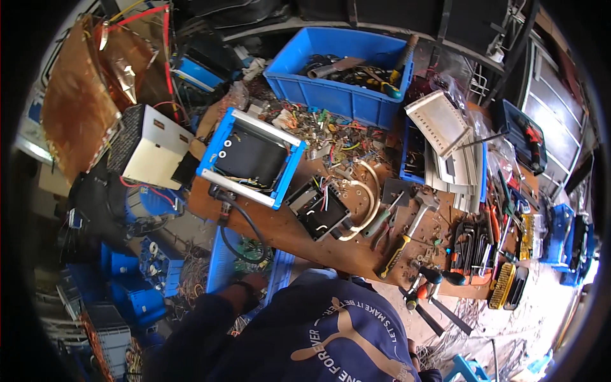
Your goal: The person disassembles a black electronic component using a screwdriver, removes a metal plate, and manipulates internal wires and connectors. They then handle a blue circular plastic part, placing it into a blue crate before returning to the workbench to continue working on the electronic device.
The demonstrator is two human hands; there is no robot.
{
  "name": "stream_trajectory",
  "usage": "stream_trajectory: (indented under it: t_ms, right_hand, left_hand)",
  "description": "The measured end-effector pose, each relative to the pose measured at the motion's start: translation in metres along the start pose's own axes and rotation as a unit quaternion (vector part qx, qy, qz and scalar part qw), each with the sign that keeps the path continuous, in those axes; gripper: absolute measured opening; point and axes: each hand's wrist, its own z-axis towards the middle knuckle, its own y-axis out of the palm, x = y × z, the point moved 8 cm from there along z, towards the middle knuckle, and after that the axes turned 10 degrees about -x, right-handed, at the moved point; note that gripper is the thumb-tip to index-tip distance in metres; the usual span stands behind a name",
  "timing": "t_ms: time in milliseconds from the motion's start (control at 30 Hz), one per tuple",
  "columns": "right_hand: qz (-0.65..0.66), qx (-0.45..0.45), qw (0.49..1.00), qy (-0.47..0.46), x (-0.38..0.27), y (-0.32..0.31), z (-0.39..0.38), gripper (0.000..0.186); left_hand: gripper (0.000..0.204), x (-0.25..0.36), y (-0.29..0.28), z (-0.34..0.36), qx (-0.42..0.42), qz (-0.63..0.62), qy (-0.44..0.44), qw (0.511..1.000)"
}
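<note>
My left hand (pixel 255 280) is down at the near edge of a blue crate (pixel 280 275) below the bench's front edge. Green circuit boards (pixel 248 248) lie in that crate. The fingers are too dark and small to read. Of my right hand (pixel 411 346), only a sliver by the wristband shows beside my shirt; its fingers are hidden. On the bench stands an opened case with a blue and silver frame (pixel 289 175), its inside black with loose wires. A black cable (pixel 259 232) hangs from it over the edge. Right of it sits a small open black box (pixel 318 213) with wires.
A large blue bin (pixel 337 105) of tools stands at the back, behind scattered scrap (pixel 337 137). A hammer (pixel 407 235), pliers (pixel 385 232) and hex keys (pixel 468 245) lie at the right. Blue bins (pixel 137 296) and a white-and-black unit (pixel 156 149) are at the left.
</note>
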Motion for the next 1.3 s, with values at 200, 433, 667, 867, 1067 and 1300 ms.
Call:
stream_trajectory:
  t_ms: [200,433,667,867,1067,1300]
  right_hand:
    - [-0.232,-0.054,0.952,-0.191,-0.034,0.024,0.034,0.028]
    - [-0.271,-0.103,0.943,-0.161,-0.080,0.037,0.021,0.032]
    - [-0.167,-0.030,0.979,-0.112,-0.124,0.011,0.009,0.033]
    - [0.135,0.082,0.986,-0.057,-0.264,-0.128,-0.090,0.022]
    - [0.074,0.214,0.961,-0.157,-0.359,-0.189,-0.115,0.022]
    - [0.121,0.174,0.941,-0.263,-0.558,-0.277,-0.072,0.025]
  left_hand:
    - [0.034,-0.024,0.023,-0.044,0.019,-0.082,0.041,0.996]
    - [0.026,-0.038,-0.120,-0.115,0.243,-0.363,-0.009,0.899]
    - [0.028,-0.048,-0.167,-0.107,0.267,-0.486,0.102,0.826]
    - [0.030,-0.052,-0.179,-0.095,0.259,-0.459,0.172,0.832]
    - [0.032,-0.052,-0.189,-0.070,0.243,-0.427,0.231,0.840]
    - [0.041,-0.020,-0.188,-0.020,0.060,-0.529,0.297,0.793]
